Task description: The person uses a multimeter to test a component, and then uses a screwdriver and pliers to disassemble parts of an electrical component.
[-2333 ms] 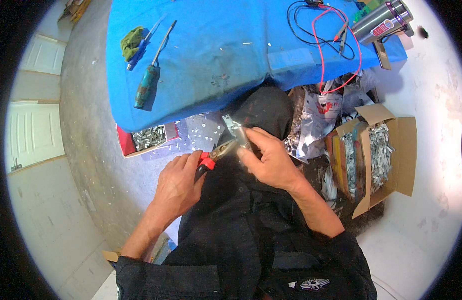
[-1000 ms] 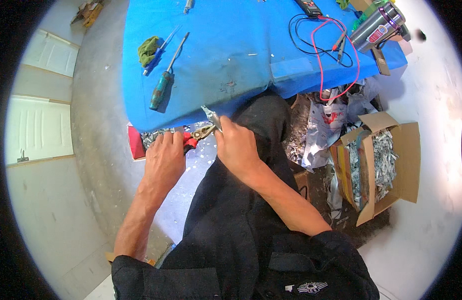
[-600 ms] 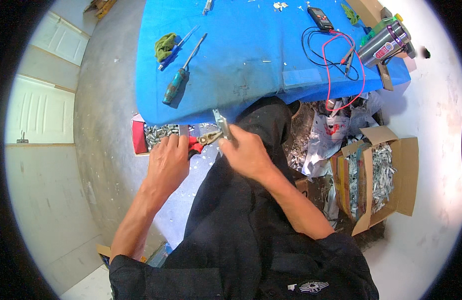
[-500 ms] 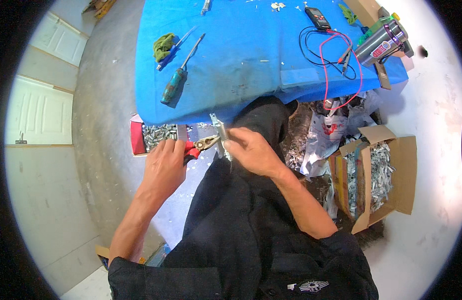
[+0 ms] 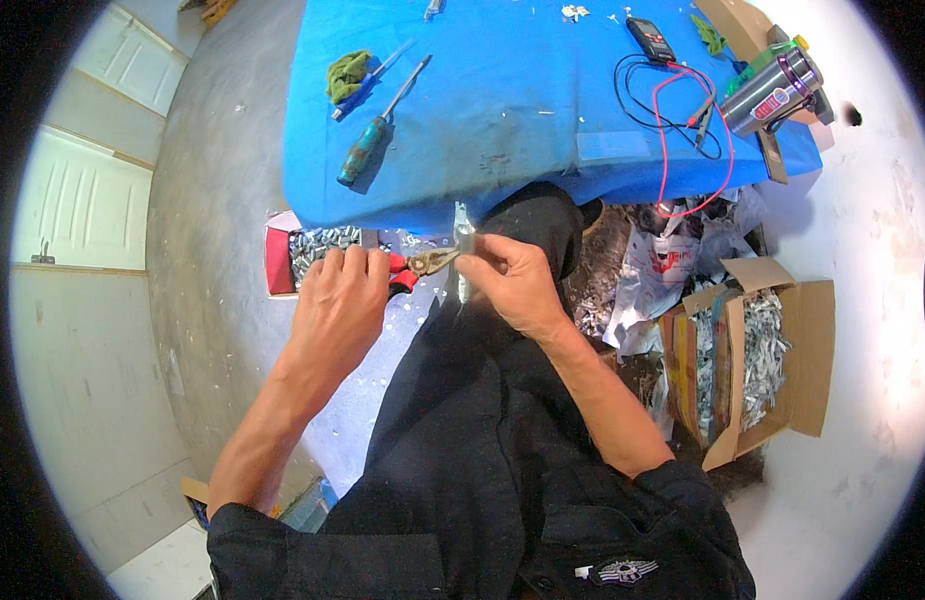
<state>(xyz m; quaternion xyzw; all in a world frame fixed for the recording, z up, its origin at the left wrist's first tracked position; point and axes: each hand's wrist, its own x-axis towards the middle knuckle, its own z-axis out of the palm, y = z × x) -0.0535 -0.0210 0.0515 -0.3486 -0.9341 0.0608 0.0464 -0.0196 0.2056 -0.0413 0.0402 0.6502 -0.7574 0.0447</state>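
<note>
My left hand (image 5: 343, 305) is wrapped round the red handles of a pair of pliers (image 5: 430, 262). Their worn metal jaws reach right and meet a narrow silvery metal piece (image 5: 464, 230), held upright above my lap. Whether the jaws bite into it or only touch it, I cannot tell. From the other side, my right hand (image 5: 516, 283) pinches this piece between thumb and fingers, which cover part of it. Just beyond my left hand, a red-sided box (image 5: 280, 262) holds many small metal cylinders (image 5: 328, 240).
On the blue-covered table (image 5: 483, 110) lie a screwdriver (image 5: 368, 150), a green cloth (image 5: 349, 76), a multimeter (image 5: 651, 40) with red and black leads, and a steel flask (image 5: 773, 95). To the right, a cardboard box (image 5: 811, 350) holds metal scraps (image 5: 753, 350), near a white plastic bag (image 5: 648, 290).
Both hands, with the pliers and metal piece, have moved slightly up and to the right in view. The metal piece stands straighter. The table has shifted a little as the view moved.
</note>
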